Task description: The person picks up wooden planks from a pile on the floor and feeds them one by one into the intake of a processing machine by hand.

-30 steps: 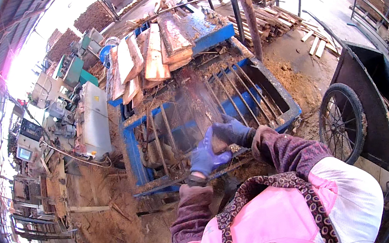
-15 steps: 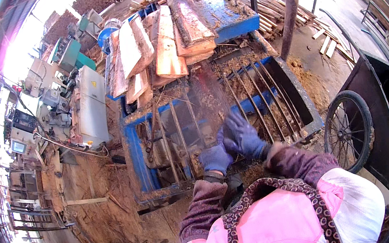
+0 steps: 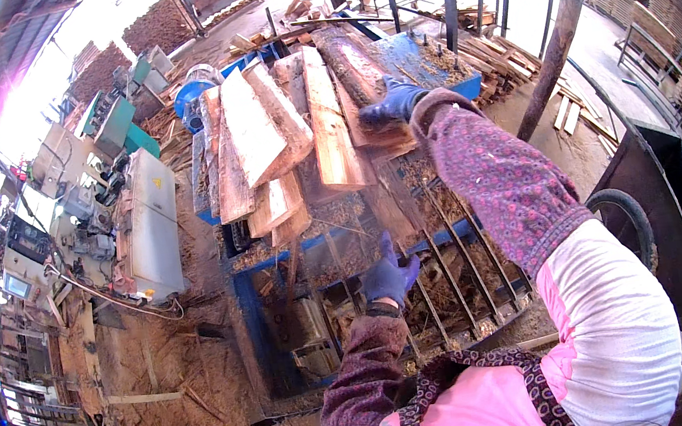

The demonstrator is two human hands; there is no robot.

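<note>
Reaching my right hand (image 3: 392, 103) onto the bark slab (image 3: 358, 81), fingers closed over its end; left hand (image 3: 387, 276) hangs open. Next, I judge: draw slab back.

We see strong daylight blowing out the upper left of the frame to white glare with a pink fringe. The centre is evenly lit and fairly sharp. Straight edges bend toward the dark, vignetted rim.

My right hand (image 3: 394, 102) rests on a bark slab (image 3: 358, 81) atop the blue frame (image 3: 254, 328). My left hand (image 3: 388, 276) hovers over its bars.
</note>
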